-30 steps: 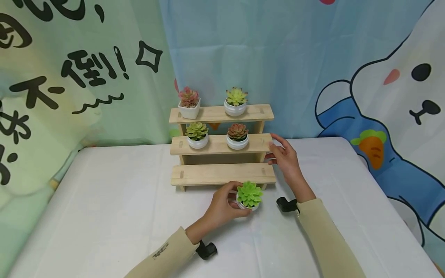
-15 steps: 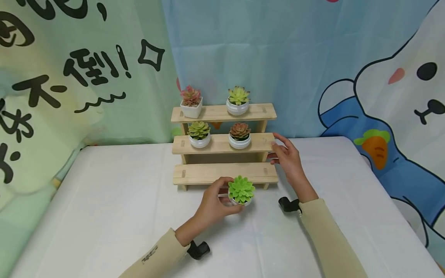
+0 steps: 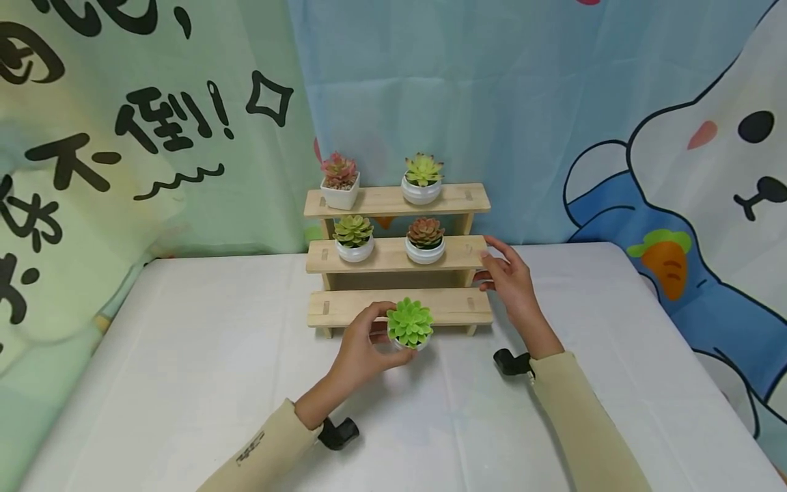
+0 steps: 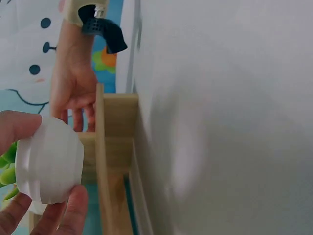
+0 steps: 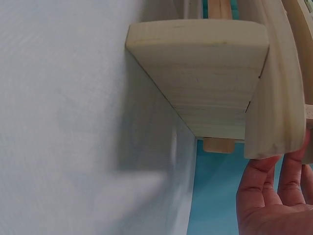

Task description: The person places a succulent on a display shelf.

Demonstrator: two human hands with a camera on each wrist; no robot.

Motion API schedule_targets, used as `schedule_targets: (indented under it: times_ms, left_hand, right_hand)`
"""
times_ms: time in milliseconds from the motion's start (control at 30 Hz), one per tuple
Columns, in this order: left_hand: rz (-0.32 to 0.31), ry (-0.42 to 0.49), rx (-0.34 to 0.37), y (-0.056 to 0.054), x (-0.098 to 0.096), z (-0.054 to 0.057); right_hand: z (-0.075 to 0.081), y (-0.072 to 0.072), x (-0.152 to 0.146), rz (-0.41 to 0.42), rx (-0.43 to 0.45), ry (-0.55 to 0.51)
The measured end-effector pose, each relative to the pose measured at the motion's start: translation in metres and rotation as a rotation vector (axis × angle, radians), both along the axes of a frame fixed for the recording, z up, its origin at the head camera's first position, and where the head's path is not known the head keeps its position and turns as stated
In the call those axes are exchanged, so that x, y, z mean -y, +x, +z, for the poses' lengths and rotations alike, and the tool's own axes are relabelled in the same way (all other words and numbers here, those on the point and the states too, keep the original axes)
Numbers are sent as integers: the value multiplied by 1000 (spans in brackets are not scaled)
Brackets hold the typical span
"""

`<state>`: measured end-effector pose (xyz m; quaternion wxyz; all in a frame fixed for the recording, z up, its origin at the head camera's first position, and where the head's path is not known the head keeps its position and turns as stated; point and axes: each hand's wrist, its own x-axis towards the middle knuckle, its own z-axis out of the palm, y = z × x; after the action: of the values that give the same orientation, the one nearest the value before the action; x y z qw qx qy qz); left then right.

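Observation:
My left hand holds a bright green potted succulent by its white pot, thumb on the near side and fingers round the far side. It hangs just in front of the bottom step of a three-step wooden shelf stand. In the left wrist view the white pot is tilted, its leaves mostly hidden. My right hand grips the right end of the stand's middle step. In the right wrist view, its fingers touch the ends of the boards.
On the middle step stand a green succulent and a reddish-brown one. A pink succulent and a yellow-green one stand on the top step. Printed cloth hangs behind the white table.
My left hand has carried the bright green succulent leftward and up towards the bottom step. The right hand keeps its place at the stand's right end.

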<state>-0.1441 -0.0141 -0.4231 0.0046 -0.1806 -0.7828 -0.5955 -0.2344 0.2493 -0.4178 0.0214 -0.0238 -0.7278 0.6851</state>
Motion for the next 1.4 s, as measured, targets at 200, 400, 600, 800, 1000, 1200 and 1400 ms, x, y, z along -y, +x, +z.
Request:
schedule_targets:
  times_ms: [200, 400, 600, 800, 1000, 1200, 1400]
  left_hand:
    - [18, -1, -48, -9, 2, 5]
    - [43, -3, -52, -18, 3, 7]
    - [60, 16, -37, -25, 3, 6]
    - [100, 17, -25, -30, 3, 5]
    - [115, 0, -37, -35, 5, 4]
    - [125, -6, -38, -37, 6, 2]
    - [137, -17, -50, -40, 6, 0]
  right_hand:
    - [2, -1, -2, -11, 6, 6]
    - [2, -1, -2, -11, 20, -5]
    - [1, 0, -1, -7, 25, 9]
    - [2, 0, 1, -4, 32, 0]
    - [3, 0, 1, -3, 27, 2]
    - [3, 0, 1, -7, 27, 17]
    - [2, 1, 0, -3, 21, 15]
